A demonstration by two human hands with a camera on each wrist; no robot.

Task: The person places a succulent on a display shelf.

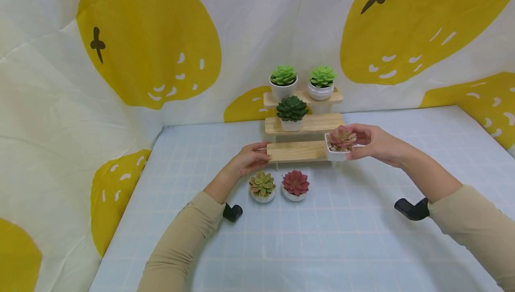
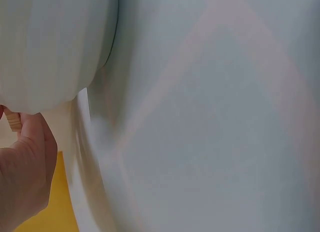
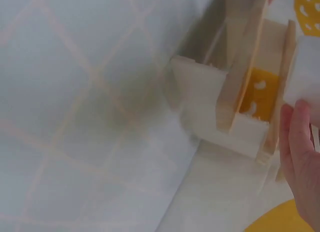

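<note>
A three-tier wooden plant stand (image 1: 295, 152) stands at the back of the table. My left hand (image 1: 252, 160) grips the left end of its lowest board; in the left wrist view, a bit of wood edge (image 2: 13, 122) shows between thumb and fingers. My right hand (image 1: 368, 142) holds a square white pot with a pink succulent (image 1: 342, 138) at the right end of that same board, thumb in front. From the right wrist, fingers (image 3: 300, 124) lie against the white pot (image 3: 306, 72). A dark green succulent (image 1: 292, 109) sits on the middle tier's left part.
Two bright green succulents, one on the left (image 1: 283, 82) and one on the right (image 1: 321, 82), occupy the top tier. On the table before the stand are a yellow-green succulent (image 1: 262, 186) and a dark red one (image 1: 295, 185). A patterned cloth (image 1: 257, 23) hangs behind.
</note>
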